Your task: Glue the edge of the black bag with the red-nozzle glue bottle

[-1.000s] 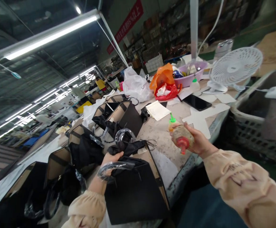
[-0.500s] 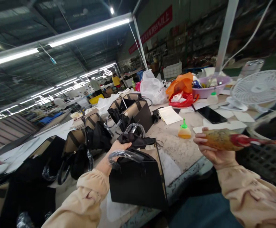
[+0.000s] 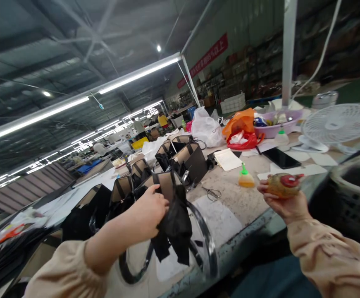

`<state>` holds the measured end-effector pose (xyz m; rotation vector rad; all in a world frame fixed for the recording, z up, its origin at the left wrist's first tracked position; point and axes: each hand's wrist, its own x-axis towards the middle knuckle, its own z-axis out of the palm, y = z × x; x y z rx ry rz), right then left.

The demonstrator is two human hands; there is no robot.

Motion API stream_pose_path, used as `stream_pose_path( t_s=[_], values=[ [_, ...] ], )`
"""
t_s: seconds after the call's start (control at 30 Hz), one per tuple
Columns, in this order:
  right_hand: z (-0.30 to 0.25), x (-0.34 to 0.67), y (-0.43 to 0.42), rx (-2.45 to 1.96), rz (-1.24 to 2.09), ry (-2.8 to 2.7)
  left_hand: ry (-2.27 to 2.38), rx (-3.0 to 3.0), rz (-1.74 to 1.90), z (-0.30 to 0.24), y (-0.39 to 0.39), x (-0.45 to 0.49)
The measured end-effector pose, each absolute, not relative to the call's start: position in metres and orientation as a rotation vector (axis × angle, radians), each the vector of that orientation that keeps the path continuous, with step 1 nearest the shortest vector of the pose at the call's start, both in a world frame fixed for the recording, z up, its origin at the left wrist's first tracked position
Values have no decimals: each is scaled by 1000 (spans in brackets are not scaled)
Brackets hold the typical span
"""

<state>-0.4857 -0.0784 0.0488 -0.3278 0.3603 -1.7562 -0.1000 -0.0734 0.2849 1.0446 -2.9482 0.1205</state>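
Observation:
My left hand is closed on the upper part of a black handbag, whose dark fabric hangs down toward me. The bag's plastic-wrapped handles droop at the table's near edge. Most of its body is hidden behind my hand and forearm. Off to the right, my right hand grips a stained, yellowish squeeze bottle with a red neck, tilted so its tip points right. Scissors lie on the table between the two hands.
More black bags with tan insides stand in a row leftward. A small green-capped bottle, a notepad, a phone and a white fan sit farther back. At right stands a plastic basket.
The bag under my left hand has swung from upright to tipped over, its handles now hanging toward me. The scissors are now more exposed. The squeeze bottle has turned, its nozzle looking foreshortened.

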Motion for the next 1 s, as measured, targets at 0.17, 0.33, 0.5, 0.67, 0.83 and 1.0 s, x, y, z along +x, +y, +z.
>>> stream_pose_path(
  t_s=[0.17, 0.33, 0.5, 0.67, 0.83, 1.0],
  values=[
    [50, -475, -72, -406, -1724, 384, -3113, 607, 1041, 234, -49, -82],
    [50, -456, -63, -412, -1576, 329, -2862, 866, 989, 159, -42, -68],
    [49, -434, -38, -450, -1404, 356, -2828, 994, 708, 104, -14, -90],
    [39, -398, -2, -376, -1192, 323, -2790, 1015, 512, 84, 0, -118],
    [27, -353, 29, -391, -1058, 275, -2637, 1019, 305, 57, -4, -123],
    [46, -318, 40, -482, -1070, 312, -2576, 1059, 139, 24, -3, -123]
  ],
)
